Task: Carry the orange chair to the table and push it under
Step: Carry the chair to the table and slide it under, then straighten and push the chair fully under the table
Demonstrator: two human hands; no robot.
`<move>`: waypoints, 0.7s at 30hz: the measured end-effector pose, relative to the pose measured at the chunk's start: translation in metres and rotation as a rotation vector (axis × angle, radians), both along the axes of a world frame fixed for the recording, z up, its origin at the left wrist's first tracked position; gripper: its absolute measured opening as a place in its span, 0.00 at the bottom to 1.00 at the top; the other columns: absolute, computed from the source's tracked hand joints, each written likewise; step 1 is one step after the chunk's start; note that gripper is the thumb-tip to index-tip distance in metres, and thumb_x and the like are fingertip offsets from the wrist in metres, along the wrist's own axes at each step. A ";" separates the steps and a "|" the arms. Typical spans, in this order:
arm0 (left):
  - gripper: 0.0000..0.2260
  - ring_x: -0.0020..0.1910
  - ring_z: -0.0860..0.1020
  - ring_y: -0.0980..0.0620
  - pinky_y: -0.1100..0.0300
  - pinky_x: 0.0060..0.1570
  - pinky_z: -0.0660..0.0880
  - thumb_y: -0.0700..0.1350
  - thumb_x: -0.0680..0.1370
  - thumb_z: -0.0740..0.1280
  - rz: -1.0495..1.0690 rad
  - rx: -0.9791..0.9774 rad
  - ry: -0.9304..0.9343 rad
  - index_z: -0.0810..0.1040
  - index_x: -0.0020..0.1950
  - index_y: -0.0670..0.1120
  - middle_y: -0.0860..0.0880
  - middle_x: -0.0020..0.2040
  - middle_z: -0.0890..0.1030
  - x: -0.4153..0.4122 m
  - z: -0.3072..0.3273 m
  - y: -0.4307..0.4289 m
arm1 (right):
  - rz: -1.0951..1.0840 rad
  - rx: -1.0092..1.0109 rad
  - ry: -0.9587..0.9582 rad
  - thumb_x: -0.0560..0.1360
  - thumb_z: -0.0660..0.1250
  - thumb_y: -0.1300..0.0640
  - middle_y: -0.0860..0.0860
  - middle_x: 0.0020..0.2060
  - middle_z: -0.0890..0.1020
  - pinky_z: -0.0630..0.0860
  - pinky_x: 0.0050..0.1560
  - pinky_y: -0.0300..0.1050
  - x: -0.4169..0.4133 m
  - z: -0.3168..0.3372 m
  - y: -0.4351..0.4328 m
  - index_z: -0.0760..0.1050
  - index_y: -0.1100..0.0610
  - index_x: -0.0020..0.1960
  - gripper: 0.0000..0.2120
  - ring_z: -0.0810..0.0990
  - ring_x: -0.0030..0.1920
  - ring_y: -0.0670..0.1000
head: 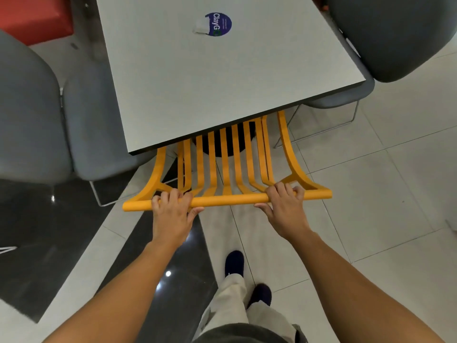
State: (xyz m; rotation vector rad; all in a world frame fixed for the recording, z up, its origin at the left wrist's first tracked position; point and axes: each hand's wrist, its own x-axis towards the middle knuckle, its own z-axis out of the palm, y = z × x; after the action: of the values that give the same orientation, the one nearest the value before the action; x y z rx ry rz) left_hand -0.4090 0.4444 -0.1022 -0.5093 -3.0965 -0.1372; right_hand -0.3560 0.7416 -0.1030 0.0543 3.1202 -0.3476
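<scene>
The orange chair [228, 200] has a slatted back and a round top rail. Its seat is hidden beneath the grey square table [197, 78], and only the backrest sticks out past the table's near edge. My left hand [173, 214] grips the left part of the top rail, fingers curled over it. On the right part of the same rail my right hand [284, 206] holds on in the same way. The slats slope away from me under the table's dark edge.
A grey padded chair [44, 125] stands at the table's left side and another grey chair [385, 33] at the right. A round blue sticker [218, 24] lies on the tabletop. A red block [32, 16] sits at the far left. My feet stand on light and dark floor tiles.
</scene>
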 end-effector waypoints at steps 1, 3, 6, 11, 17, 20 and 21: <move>0.23 0.46 0.70 0.43 0.43 0.51 0.66 0.64 0.78 0.52 0.009 -0.009 0.003 0.76 0.54 0.48 0.45 0.47 0.74 0.002 0.002 0.004 | 0.008 -0.005 0.001 0.77 0.56 0.37 0.53 0.46 0.75 0.64 0.58 0.58 0.000 -0.001 0.004 0.74 0.55 0.52 0.22 0.73 0.49 0.56; 0.22 0.45 0.70 0.43 0.42 0.52 0.66 0.64 0.79 0.52 0.033 -0.021 -0.001 0.76 0.55 0.49 0.45 0.47 0.74 0.008 0.005 0.017 | 0.024 -0.004 0.002 0.78 0.56 0.37 0.53 0.46 0.75 0.65 0.57 0.59 0.000 -0.001 0.017 0.74 0.55 0.52 0.22 0.74 0.49 0.56; 0.21 0.46 0.70 0.43 0.40 0.55 0.65 0.64 0.78 0.54 0.066 -0.019 -0.032 0.76 0.54 0.50 0.46 0.47 0.74 0.016 0.007 0.043 | 0.061 0.013 -0.022 0.78 0.53 0.36 0.53 0.46 0.75 0.65 0.57 0.60 -0.003 0.001 0.046 0.75 0.55 0.53 0.24 0.72 0.49 0.56; 0.21 0.45 0.70 0.44 0.39 0.53 0.65 0.64 0.77 0.53 0.108 -0.038 -0.037 0.75 0.53 0.50 0.46 0.47 0.74 0.027 0.008 0.084 | 0.110 0.042 -0.057 0.76 0.52 0.32 0.49 0.46 0.73 0.64 0.56 0.57 -0.012 0.003 0.094 0.76 0.50 0.53 0.25 0.72 0.49 0.53; 0.23 0.45 0.71 0.44 0.39 0.53 0.66 0.64 0.77 0.50 0.162 -0.065 -0.057 0.75 0.53 0.50 0.46 0.46 0.75 0.033 0.009 0.126 | 0.140 0.061 -0.039 0.74 0.52 0.28 0.48 0.43 0.72 0.67 0.54 0.57 -0.020 0.004 0.134 0.77 0.50 0.51 0.29 0.71 0.46 0.52; 0.23 0.46 0.72 0.44 0.40 0.54 0.67 0.65 0.77 0.50 0.194 -0.068 -0.075 0.75 0.55 0.50 0.46 0.47 0.75 0.039 0.009 0.153 | 0.146 0.105 -0.054 0.71 0.53 0.25 0.49 0.42 0.73 0.66 0.53 0.56 -0.029 0.004 0.164 0.78 0.51 0.48 0.32 0.72 0.46 0.53; 0.22 0.46 0.71 0.44 0.40 0.54 0.67 0.65 0.77 0.51 0.208 -0.067 -0.072 0.75 0.55 0.50 0.46 0.47 0.75 0.040 0.009 0.164 | 0.156 0.122 -0.057 0.71 0.53 0.25 0.49 0.41 0.73 0.66 0.52 0.55 -0.033 0.004 0.176 0.79 0.52 0.48 0.33 0.72 0.45 0.53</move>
State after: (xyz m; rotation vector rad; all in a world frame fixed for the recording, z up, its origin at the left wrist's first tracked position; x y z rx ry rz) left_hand -0.3685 0.6089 -0.0935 -0.1844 -3.2078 -0.0517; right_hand -0.3889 0.9175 -0.0988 -0.1746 3.0596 -0.1512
